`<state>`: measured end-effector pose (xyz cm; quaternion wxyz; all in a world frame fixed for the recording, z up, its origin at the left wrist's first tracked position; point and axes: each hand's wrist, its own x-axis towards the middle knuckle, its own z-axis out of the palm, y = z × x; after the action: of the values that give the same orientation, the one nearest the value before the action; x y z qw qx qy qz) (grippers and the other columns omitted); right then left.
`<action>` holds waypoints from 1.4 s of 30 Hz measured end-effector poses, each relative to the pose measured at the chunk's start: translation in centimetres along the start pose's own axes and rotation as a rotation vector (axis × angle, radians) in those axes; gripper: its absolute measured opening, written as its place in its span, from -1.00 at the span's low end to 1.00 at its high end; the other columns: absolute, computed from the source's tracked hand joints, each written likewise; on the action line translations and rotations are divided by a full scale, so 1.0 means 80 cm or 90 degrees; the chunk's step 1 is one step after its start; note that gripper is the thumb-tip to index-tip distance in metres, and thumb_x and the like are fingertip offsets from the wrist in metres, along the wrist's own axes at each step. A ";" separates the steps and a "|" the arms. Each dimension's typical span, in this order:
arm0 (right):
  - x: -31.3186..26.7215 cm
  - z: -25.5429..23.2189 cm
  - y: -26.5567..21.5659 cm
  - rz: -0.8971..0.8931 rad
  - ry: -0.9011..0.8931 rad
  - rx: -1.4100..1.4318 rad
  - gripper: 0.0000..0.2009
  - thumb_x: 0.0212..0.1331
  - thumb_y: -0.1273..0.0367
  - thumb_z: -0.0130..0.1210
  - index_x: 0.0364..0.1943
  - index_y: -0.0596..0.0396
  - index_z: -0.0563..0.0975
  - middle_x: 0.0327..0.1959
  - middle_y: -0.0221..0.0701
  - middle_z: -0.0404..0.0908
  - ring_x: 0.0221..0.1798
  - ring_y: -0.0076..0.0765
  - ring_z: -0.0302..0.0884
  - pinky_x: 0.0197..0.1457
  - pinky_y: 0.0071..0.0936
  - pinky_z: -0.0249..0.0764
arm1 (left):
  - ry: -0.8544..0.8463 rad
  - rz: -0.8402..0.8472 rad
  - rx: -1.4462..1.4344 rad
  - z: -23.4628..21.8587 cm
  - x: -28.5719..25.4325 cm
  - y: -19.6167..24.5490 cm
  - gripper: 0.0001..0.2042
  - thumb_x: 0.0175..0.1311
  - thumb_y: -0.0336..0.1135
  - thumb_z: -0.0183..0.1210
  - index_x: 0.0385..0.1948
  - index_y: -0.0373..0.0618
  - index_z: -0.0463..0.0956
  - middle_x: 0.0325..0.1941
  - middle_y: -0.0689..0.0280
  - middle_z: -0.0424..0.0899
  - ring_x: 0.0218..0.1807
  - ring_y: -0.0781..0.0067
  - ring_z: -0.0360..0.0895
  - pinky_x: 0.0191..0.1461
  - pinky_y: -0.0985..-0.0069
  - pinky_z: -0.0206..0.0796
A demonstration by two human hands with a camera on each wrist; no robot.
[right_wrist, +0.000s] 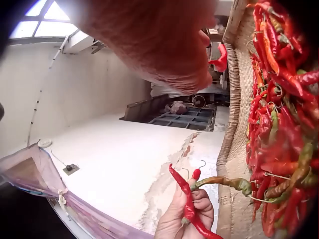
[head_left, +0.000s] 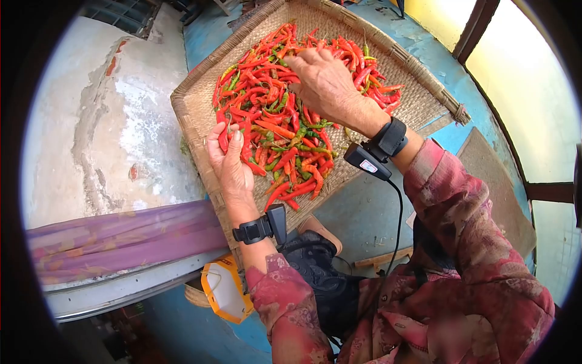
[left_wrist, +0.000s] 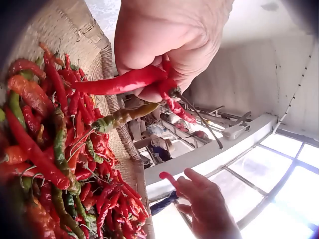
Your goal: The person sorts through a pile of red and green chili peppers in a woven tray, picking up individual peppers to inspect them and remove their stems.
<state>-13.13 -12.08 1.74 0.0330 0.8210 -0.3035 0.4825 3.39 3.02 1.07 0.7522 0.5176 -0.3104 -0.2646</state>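
Observation:
Over the left side of a woven tray (head_left: 418, 67), my left hand (head_left: 233, 167) holds a few chili peppers between thumb and fingers. In the left wrist view these are red chili peppers (left_wrist: 119, 83) and a brownish-green one (left_wrist: 129, 115) whose tip points toward the pile. My right hand (head_left: 330, 85) is above the far part of the tray, back of the hand up. A red chili pepper (right_wrist: 220, 58) sticks out from its fingertips in the right wrist view. Beneath both hands spreads a heap of red and green chili peppers (head_left: 279, 130).
A cracked pale wall (head_left: 139, 121) stands at the left, with a purple cloth (head_left: 133, 239) along its lower edge. An orange-rimmed container (head_left: 227, 291) sits below the tray's near corner. A black cable (head_left: 397, 224) hangs from the right wrist camera. Windows line the right side.

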 end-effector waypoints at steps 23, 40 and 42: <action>-0.011 -0.004 -0.040 0.173 -0.438 0.600 -0.72 0.09 0.24 0.17 -0.34 0.23 0.52 -0.53 -0.36 0.57 -0.42 -0.49 0.50 -0.33 -0.48 0.43 | -0.032 -0.028 -0.034 0.050 -0.006 -0.016 -0.67 0.10 -0.58 0.17 -0.09 -0.17 0.33 -0.18 0.27 0.50 -0.12 0.54 0.44 0.03 0.58 0.33; -0.005 0.005 -0.032 0.319 -0.441 0.714 -0.69 0.22 0.19 0.04 -0.44 0.19 0.56 -0.63 -0.49 0.47 -0.51 -0.65 0.32 -0.43 -0.55 0.32 | -0.203 -0.133 -0.001 0.074 -0.025 0.012 -0.55 0.31 -0.27 -0.06 0.21 -0.14 0.10 -0.32 0.24 0.51 -0.54 0.66 0.26 -0.49 0.72 0.14; -0.001 0.007 -0.030 0.391 -0.280 0.766 -0.73 0.22 0.25 0.04 -0.43 0.19 0.56 -0.61 -0.57 0.48 -0.50 -0.68 0.31 -0.44 -0.57 0.30 | -0.236 -0.140 0.018 0.068 -0.026 0.008 -0.53 0.30 -0.29 -0.03 0.21 -0.18 0.09 -0.34 0.24 0.51 -0.53 0.67 0.27 -0.50 0.72 0.13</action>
<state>-11.46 -10.26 1.94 -0.6253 0.6527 -0.2019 0.3771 -1.98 1.34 2.75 0.6416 0.5014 -0.3887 -0.4311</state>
